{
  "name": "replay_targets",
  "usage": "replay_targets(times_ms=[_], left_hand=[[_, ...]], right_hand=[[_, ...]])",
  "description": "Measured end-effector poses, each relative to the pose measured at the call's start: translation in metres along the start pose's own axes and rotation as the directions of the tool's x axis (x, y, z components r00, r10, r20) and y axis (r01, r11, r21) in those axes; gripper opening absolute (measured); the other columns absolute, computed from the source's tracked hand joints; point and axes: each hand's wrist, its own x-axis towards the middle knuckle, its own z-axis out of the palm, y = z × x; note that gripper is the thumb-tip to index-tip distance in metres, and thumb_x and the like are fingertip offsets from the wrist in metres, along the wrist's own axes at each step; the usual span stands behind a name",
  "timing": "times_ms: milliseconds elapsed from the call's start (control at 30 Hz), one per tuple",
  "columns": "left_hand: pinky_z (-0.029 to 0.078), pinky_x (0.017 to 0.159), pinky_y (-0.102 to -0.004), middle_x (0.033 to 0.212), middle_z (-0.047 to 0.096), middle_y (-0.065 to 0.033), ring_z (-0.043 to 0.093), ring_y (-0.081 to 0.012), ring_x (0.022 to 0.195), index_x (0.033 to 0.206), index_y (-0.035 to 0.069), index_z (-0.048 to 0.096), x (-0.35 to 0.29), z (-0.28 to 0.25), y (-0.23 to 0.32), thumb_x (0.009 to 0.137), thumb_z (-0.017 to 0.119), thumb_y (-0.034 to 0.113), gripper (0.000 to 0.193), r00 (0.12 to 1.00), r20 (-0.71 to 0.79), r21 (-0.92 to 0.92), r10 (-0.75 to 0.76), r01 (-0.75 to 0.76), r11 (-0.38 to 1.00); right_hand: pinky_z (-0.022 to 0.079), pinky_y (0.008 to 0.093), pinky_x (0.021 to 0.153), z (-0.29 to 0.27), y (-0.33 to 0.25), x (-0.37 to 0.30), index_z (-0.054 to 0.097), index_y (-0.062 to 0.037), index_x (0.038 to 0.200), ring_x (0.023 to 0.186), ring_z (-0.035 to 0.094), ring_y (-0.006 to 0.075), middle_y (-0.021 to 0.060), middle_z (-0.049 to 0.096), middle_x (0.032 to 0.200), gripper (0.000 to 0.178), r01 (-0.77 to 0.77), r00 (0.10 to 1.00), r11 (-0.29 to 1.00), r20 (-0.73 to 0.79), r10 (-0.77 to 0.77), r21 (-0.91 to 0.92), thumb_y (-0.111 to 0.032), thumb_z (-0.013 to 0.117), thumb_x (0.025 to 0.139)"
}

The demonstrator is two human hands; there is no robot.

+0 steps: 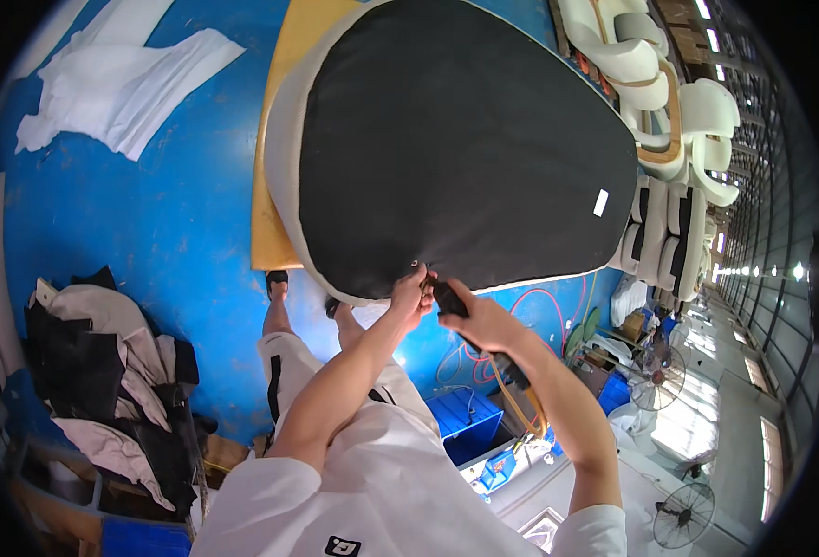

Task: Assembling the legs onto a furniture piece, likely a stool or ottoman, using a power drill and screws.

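Note:
A large rounded seat piece lies in front of me, its underside covered in black fabric (456, 139) with a pale upholstered rim (284, 139). At its near edge, my left hand (411, 297) has its fingers closed, and what they pinch is hidden. A small round metal-looking bit (415, 264) shows just above those fingertips. My right hand (486, 323) is wrapped round a black hand-held tool (449, 299), whose front end meets the left fingers at the edge. Behind the right wrist the tool's dark lower part shows near a yellowish hose (518, 408).
The seat piece rests on a yellow-brown padded support (275, 218) above a blue floor (177, 213). White cloth (140, 88) lies far left; black and beige fabric (103, 362) is heaped near left. Blue bins (465, 422), hoses (539, 297), fans (660, 376) and white seat shells (632, 70) line the right.

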Motion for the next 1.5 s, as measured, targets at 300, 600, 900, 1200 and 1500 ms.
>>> replay_targets(times_ms=[300,600,900,1200,1500], left_hand=[[0.030,0.044,-0.0219,0.078,0.057,-0.0029,0.047,-0.0068,0.057,0.109,0.004,0.065,-0.057,-0.037,0.034,0.106,0.055,0.026,0.024,0.998,0.058,0.574,-0.027,-0.011,0.819],[0.031,0.045,-0.0222,0.077,0.060,-0.0045,0.051,-0.0086,0.058,0.100,0.008,0.056,-0.053,0.023,0.012,0.106,0.055,0.024,0.017,0.991,0.132,0.612,-0.016,-0.069,0.788],[0.032,0.047,-0.0220,0.076,0.058,-0.0037,0.050,-0.0079,0.057,0.106,0.006,0.059,-0.040,0.031,-0.019,0.105,0.057,0.020,0.014,0.995,0.093,0.684,0.028,-0.084,0.725],[0.027,0.046,-0.0218,0.068,0.049,0.0030,0.041,-0.0043,0.053,0.106,0.000,0.065,-0.032,0.024,-0.034,0.103,0.060,0.016,0.017,0.987,0.155,0.641,-0.038,-0.072,0.764],[0.019,0.041,-0.0229,0.062,0.044,0.0067,0.032,-0.0021,0.047,0.110,0.003,0.067,-0.012,0.026,-0.044,0.105,0.059,0.022,0.022,0.987,-0.036,0.901,-0.158,0.100,0.422]], right_hand=[[0.048,0.0278,0.092,0.143,0.089,-0.079,0.035,-0.0131,0.159,0.101,0.059,0.0138,0.0076,0.065,0.118,0.084,0.077,0.990,0.551,-0.131,0.059,0.831,-0.019,0.078,0.087],[0.046,0.0287,0.083,0.173,0.117,-0.083,0.032,-0.0170,0.161,0.092,0.057,0.0137,0.0082,0.064,0.115,0.086,0.256,0.964,0.318,-0.264,-0.019,0.913,-0.011,0.074,0.085],[0.047,0.0312,0.096,0.179,0.162,-0.073,0.033,-0.0160,0.159,0.102,0.061,0.0189,0.0136,0.066,0.119,0.084,0.370,0.928,0.359,-0.359,-0.101,0.857,-0.017,0.075,0.087],[0.045,0.0300,0.097,0.172,0.199,-0.057,0.034,-0.0162,0.160,0.106,0.059,0.0183,0.0100,0.064,0.122,0.085,0.302,0.942,0.283,-0.238,-0.237,0.911,-0.019,0.074,0.086],[0.051,0.0320,0.089,0.149,0.213,-0.057,0.038,-0.0153,0.158,0.093,0.066,0.0186,0.0109,0.072,0.110,0.084,0.269,0.962,0.695,-0.150,-0.228,0.667,-0.018,0.078,0.084]])
